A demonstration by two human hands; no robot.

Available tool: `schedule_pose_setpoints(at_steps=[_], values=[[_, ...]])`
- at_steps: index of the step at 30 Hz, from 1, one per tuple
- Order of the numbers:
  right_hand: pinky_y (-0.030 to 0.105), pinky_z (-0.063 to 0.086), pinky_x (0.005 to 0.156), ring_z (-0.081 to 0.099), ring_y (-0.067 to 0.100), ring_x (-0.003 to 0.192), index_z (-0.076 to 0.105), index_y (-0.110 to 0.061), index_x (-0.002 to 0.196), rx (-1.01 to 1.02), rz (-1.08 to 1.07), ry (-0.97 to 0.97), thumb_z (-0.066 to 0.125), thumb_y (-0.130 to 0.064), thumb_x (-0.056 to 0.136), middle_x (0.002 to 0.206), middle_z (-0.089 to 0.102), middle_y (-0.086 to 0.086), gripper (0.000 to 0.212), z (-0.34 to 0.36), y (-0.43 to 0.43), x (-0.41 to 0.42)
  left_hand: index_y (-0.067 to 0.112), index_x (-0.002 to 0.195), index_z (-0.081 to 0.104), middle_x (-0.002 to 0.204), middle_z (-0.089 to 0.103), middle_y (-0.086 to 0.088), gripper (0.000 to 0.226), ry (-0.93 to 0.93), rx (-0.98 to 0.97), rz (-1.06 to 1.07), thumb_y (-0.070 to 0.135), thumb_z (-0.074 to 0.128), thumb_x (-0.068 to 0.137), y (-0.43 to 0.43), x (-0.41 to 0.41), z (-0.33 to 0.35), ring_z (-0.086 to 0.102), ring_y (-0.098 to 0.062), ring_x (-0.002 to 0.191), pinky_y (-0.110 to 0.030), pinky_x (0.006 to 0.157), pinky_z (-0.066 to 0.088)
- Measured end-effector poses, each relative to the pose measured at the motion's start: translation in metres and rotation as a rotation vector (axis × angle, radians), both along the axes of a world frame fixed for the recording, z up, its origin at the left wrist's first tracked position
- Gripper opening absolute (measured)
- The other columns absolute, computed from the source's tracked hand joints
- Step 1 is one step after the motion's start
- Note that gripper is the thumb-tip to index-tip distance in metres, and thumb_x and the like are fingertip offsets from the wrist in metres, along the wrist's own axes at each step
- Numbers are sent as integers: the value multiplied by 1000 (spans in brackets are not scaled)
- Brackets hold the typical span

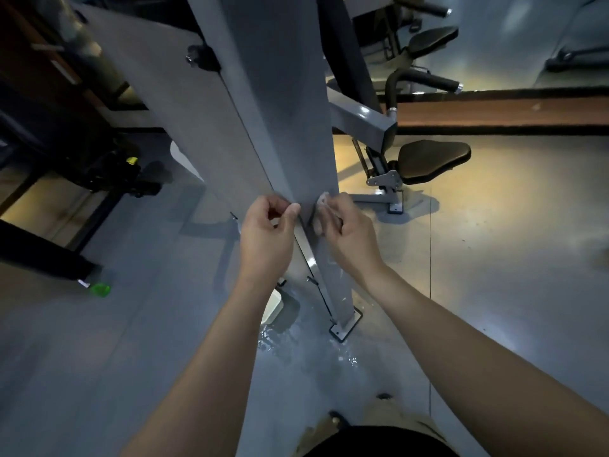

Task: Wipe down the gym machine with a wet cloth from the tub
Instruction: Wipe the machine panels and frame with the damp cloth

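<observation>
Wet cloth (324, 211) is bunched in my right hand (349, 239), fingers curled round it, pressed on the machine's grey upright (290, 127). My left hand (268, 232) is curled at the upright's left edge; can't tell if it's pinching anything. I reckon flatten the cloth and run long straight strokes down the face, then the edges. The tub (275, 308) sits by the foot, half behind my forearm, with a puddle (296, 344) on the floor next to it, so slip risk. The seat (431, 159) is well clear on the right.
</observation>
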State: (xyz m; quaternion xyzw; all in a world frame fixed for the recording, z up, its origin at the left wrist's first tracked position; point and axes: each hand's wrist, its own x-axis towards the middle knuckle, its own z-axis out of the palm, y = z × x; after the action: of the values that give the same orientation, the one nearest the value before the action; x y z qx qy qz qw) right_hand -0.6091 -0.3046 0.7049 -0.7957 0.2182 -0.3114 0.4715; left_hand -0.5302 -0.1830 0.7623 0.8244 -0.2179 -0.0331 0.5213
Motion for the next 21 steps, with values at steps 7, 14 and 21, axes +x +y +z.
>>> schedule_pose_setpoints(at_steps=[7, 14, 21], values=[[40, 53, 68, 68, 27, 81, 47, -25, 95, 82, -19, -66, 51, -40, 102, 83, 70, -2, 16, -7, 21, 16, 25, 88, 61, 91, 71, 2, 14, -24, 96, 48, 32, 70, 96, 0, 1, 0, 68, -17, 91, -25, 81, 50], [33, 37, 67, 62, 15, 84, 51, -18, 96, 381, -146, 73, 49, -30, 106, 84, 67, -8, 16, -64, 21, 5, 32, 86, 60, 86, 72, 6, 27, 40, 139, 94, 58, 65, 92, 2, -5, -7, 73, -23, 89, -49, 89, 58], [38, 42, 68, 56, 19, 77, 46, -22, 86, 297, -169, -5, 48, -27, 108, 79, 57, -10, 23, -79, 26, 10, 17, 96, 64, 97, 72, -3, 28, 153, 95, 58, 44, 60, 101, -5, -9, -17, 73, -2, 83, -46, 94, 59]])
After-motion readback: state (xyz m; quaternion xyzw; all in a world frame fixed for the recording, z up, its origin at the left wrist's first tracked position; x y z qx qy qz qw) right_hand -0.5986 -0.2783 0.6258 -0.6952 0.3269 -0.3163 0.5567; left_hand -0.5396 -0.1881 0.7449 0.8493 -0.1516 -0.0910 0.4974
